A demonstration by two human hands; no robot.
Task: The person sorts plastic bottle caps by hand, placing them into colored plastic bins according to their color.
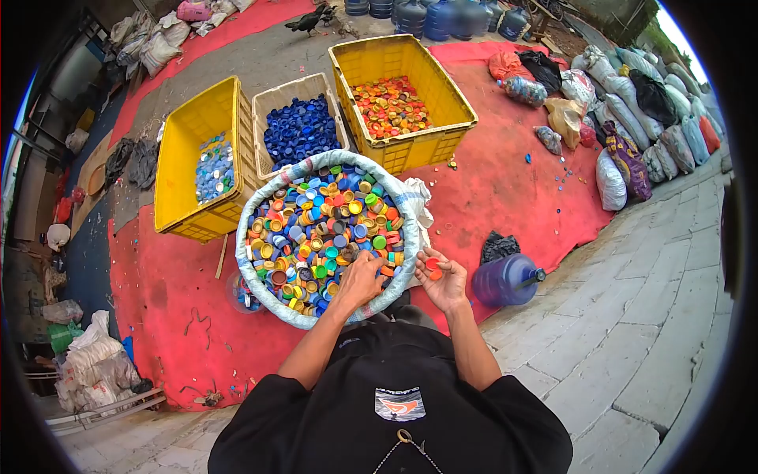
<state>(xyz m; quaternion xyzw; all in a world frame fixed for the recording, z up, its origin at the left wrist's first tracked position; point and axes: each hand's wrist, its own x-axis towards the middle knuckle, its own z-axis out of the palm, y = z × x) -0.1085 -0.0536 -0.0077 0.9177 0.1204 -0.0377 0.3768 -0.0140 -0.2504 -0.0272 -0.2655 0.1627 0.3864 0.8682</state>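
Note:
A round basket with a pale cloth-wrapped rim (246,261) stands in front of me, heaped with mixed-colour plastic bottle caps (316,229). My left hand (360,280) reaches over its near right part, fingers bent down among the caps beside an orange one. What those fingers pinch, if anything, is hidden. Just outside the right rim, my right hand (446,284) is turned palm up, with red bottle caps (433,268) held between thumb and fingers.
Beyond the basket stand a yellow crate (178,178) of pale blue caps, a whitish crate (260,114) of dark blue caps and a yellow crate (430,146) of red-orange caps. A water jug (505,282) lies at right. Stuffed sacks (624,118) line the far right.

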